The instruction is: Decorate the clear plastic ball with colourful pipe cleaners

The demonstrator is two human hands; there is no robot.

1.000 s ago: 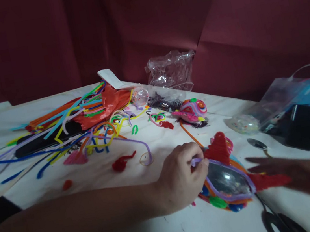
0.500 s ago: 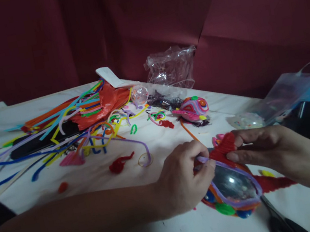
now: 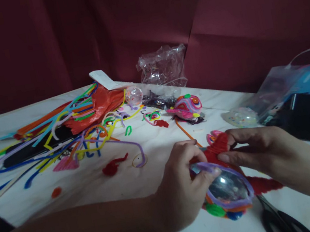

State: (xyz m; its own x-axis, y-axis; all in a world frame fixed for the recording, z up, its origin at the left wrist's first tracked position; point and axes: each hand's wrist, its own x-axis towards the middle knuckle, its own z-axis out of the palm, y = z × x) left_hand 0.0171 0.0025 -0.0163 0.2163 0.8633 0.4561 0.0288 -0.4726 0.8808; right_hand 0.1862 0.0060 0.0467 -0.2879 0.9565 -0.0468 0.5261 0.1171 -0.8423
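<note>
A clear plastic ball [image 3: 227, 188] is wrapped in colourful pipe cleaners, with purple pipe cleaner [image 3: 249, 197] ringing its clear face. My left hand [image 3: 180, 189] grips the ball's left side, thumb pressing on the purple ring and fingers curled behind. Between the thumb and fingers of my right hand [image 3: 265, 152] is the upper red pipe-cleaner fin [image 3: 218, 145] on the ball. Another red fin [image 3: 264, 184] sticks out to the right under my right wrist. Green and blue patches show along the bottom. Scissors [image 3: 277, 216] lie just right of the ball, partly out of frame.
Loose pipe cleaners [image 3: 58, 147] and a red plastic wrapper [image 3: 107, 102] spread over the left. A finished-looking pink decorated ball [image 3: 188, 107] sits behind my hands. Crumpled clear plastic [image 3: 162, 66] lies at the back. A black box [image 3: 303, 115] and a clear bag [image 3: 276, 88] stand right.
My left thumb has moved onto the purple ring, whose upper-left part now lies under it. The ball has tilted slightly. The whole view has shifted a little.
</note>
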